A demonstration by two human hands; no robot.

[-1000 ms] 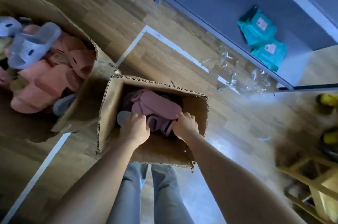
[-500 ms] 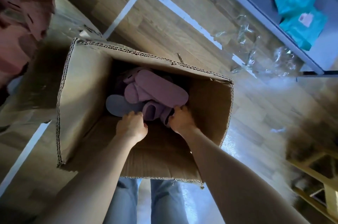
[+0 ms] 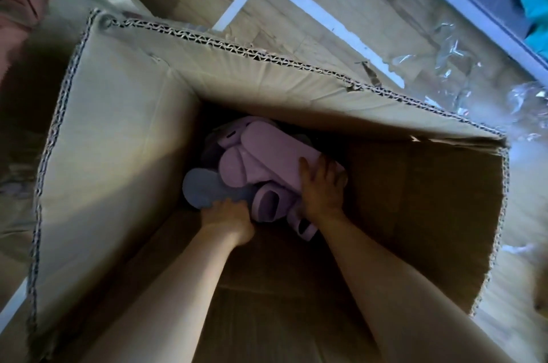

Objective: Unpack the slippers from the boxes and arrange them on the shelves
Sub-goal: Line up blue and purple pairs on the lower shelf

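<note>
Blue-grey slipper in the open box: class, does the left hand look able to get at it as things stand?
Probably yes. The left hand is at the near end of the blue-grey slipper, bare there; purple slippers cover only its right side.

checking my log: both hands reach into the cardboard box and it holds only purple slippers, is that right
Not quite. In the head view the left hand and right hand reach into the cardboard box, but beside the purple slippers lies one blue-grey slipper.
</note>
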